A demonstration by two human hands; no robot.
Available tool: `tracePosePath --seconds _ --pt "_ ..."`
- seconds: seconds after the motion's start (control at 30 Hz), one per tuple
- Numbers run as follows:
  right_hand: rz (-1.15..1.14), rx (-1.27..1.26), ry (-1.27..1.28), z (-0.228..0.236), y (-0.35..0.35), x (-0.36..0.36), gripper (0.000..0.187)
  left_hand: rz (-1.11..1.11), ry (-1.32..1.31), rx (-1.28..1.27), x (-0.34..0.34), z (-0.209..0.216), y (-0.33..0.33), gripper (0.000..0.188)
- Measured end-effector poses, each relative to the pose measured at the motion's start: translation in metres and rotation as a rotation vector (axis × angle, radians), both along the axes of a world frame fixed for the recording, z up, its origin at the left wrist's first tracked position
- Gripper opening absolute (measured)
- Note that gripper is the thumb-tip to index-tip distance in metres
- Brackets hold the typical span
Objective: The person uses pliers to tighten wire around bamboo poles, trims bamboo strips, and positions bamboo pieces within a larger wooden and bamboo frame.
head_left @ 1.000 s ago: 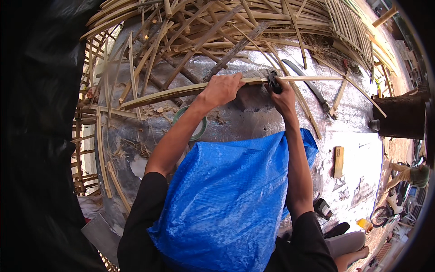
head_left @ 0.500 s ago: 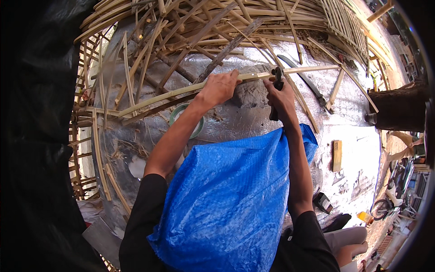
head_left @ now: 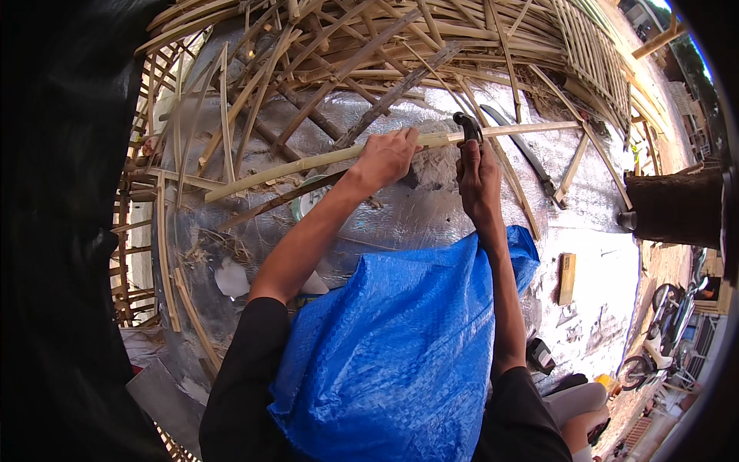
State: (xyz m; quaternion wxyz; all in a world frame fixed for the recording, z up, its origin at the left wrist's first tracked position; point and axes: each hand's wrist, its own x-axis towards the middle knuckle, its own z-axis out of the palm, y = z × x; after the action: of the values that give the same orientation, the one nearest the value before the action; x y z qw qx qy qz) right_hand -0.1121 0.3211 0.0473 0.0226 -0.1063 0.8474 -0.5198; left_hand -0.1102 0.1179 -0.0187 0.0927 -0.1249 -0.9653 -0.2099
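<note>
My left hand is closed round a long pale bamboo strip that runs from the left across to the right. In my right hand is a hammer with a curved dark head, raised upright beside the strip; most of its handle is hidden by my fingers. Under the strip, between both hands, lies a rough grey block. A darker strip passes beneath my left forearm, over a green-rimmed round container. Blue plastic sheeting covers my lap.
Bamboo strips and lattice are piled along the far side. A long dark blade lies right of the hammer on the silvery sheet. Nearer are a wooden block and a black box. A motorcycle stands far right.
My right hand has turned the hammer so its curved head shows more from the side. The left hand has shifted slightly right on the bamboo strip, and the strip's left end looks moved too.
</note>
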Motion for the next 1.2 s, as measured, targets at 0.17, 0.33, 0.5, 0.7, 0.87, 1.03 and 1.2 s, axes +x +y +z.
tracePosePath --seconds 0.17,0.33,0.5,0.7,0.87,1.03,1.2 --pt "0.001 0.252 0.019 -0.030 -0.005 -0.007 0.056 0.055 -0.002 -0.079 0.006 0.003 0.012 0.030" --pt "-0.156 0.018 0.011 0.008 -0.006 0.002 0.054 0.050 -0.044 -0.098 0.010 -0.006 0.015 0.030" --pt "-0.101 0.251 0.052 -0.028 -0.010 -0.003 0.062 0.071 -0.030 -0.118 0.010 -0.004 0.011 0.029" --pt "-0.145 0.221 0.047 -0.021 -0.004 -0.007 0.062 0.049 -0.040 -0.064 0.007 -0.003 0.021 0.031" --pt "-0.129 0.071 0.148 -0.022 -0.012 -0.003 0.060 0.104 -0.041 -0.097 0.009 -0.005 0.009 0.033" --pt "-0.133 0.141 0.149 -0.029 -0.004 -0.019 0.063 0.094 -0.132 0.005 0.014 0.008 0.015 0.037" --pt "-0.136 0.205 0.037 -0.059 0.007 -0.034 0.066 0.202 0.062 0.012 0.019 -0.004 0.015 0.041"
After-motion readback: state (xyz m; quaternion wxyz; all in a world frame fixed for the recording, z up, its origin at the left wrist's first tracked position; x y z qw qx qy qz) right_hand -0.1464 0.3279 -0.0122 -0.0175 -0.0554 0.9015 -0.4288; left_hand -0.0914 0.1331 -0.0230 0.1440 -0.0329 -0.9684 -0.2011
